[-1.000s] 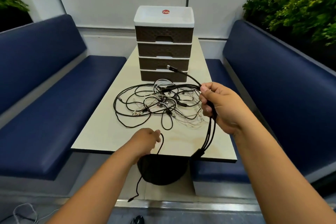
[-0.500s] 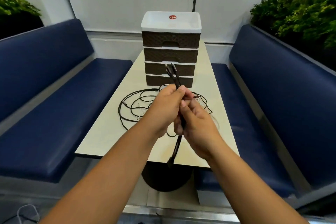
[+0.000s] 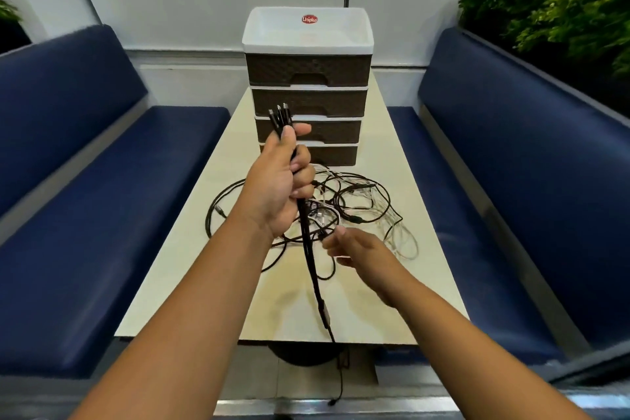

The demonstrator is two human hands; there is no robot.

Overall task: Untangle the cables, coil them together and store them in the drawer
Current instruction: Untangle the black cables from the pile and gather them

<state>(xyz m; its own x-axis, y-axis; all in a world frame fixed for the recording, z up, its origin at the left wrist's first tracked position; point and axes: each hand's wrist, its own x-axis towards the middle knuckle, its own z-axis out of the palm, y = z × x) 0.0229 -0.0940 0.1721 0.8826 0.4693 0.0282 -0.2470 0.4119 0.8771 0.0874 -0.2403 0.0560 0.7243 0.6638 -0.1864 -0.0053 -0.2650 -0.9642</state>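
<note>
My left hand (image 3: 279, 181) grips a black multi-head cable (image 3: 315, 278) held upright above the table, its three plugs sticking up past my fingers. The cable's tail runs down over the table's near edge toward the floor. My right hand (image 3: 354, 249) hovers lower and to the right, blurred, fingers loosely bent and holding nothing, just beside the hanging cable. A tangle of black and white cables (image 3: 358, 208) lies on the beige table (image 3: 191, 283) behind my hands. A four-drawer brown chest with a white top (image 3: 308, 44) stands at the far end, all drawers closed.
Blue bench seats run along both sides of the table, left (image 3: 102, 198) and right (image 3: 511, 198). Green plants (image 3: 562, 3) stand behind the right bench. The table's round black base (image 3: 303, 356) shows below the near edge.
My left hand has taken over the black cable and holds it upright alone. My right hand has let go and dropped down to the right. The view has moved closer to the table.
</note>
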